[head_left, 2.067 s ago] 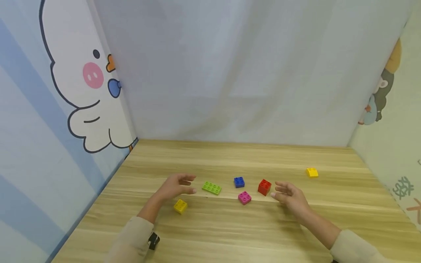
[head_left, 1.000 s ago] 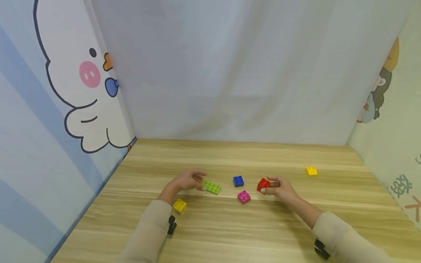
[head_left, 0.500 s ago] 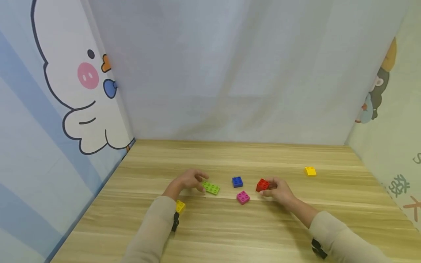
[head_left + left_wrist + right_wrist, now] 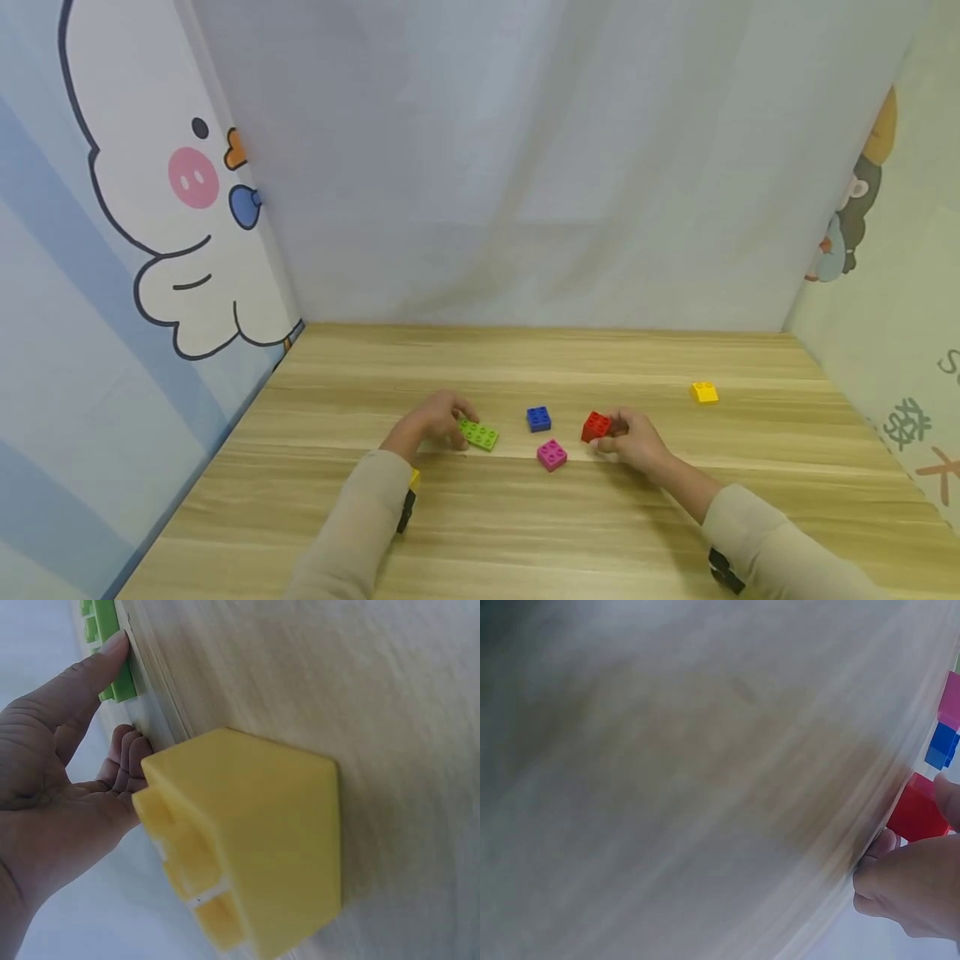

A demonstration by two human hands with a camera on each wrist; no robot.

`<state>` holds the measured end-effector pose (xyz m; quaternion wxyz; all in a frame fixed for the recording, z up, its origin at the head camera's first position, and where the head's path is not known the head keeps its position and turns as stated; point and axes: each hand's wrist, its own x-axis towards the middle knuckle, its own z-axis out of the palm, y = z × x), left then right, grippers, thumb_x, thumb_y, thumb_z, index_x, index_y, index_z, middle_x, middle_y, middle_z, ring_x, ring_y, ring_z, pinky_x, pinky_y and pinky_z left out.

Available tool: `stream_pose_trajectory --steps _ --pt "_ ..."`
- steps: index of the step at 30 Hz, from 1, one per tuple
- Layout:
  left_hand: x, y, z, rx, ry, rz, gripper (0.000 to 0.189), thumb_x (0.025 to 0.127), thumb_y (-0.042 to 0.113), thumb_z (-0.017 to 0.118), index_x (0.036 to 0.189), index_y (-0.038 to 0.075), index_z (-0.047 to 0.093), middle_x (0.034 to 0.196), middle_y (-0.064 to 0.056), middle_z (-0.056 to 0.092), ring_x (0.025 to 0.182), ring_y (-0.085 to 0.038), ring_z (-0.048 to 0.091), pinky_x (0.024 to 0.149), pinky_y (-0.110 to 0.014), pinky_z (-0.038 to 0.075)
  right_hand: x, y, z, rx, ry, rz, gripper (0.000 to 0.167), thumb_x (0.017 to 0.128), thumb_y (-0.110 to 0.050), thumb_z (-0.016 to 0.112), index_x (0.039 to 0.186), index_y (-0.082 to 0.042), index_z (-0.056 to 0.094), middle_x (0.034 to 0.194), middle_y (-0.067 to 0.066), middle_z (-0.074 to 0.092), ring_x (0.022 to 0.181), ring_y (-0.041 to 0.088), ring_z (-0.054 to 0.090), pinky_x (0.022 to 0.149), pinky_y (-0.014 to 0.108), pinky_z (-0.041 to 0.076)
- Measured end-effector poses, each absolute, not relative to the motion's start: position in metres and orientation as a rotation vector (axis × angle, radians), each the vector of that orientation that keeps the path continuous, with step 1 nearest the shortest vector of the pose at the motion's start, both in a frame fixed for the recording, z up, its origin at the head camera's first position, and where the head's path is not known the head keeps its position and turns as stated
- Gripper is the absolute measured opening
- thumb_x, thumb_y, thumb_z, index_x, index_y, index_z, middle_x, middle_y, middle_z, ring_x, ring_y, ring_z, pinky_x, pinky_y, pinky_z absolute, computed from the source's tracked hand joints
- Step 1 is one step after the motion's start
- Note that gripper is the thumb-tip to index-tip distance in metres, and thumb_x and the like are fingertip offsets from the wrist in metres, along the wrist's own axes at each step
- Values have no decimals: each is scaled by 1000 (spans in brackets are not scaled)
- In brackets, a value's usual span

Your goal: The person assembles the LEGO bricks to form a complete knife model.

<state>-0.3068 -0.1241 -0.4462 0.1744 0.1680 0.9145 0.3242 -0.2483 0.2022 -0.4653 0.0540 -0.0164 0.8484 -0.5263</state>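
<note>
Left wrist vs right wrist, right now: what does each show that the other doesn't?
Only left wrist: the left hand, its thumb at the green brick, and a large close-up of a yellow brick.
Only right wrist: the right hand at the red brick, plus the blue brick and pink brick.
Both: the wooden tabletop and the green brick, apparently just a sliver in right wrist.

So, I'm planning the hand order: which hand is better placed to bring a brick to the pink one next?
Probably the right hand: it grips the red brick, which sits nearer the pink brick. The left hand, at the green brick, is farther off.
</note>
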Motion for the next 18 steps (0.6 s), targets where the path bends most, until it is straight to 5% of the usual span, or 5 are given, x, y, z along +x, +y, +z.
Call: stream_pose_trajectory --steps 9,18 --pt "-306 -128 -443 422 2567 1018 39 67 4 82 102 9 69 112 -16 60 105 -32 53 91 -46 41 -251 201 -460 -58 2601 -1564 41 80 -5 72 113 11 53 100 15 60 92 28 55 84 42 43" --pt "-298 -132 -439 471 2606 1079 40 67 7 82 104 4 67 102 -7 64 95 -25 56 86 -42 44 -240 200 -454 -121 2576 -1566 37 79 -4 72 109 10 56 95 11 62 87 23 56 79 37 45"
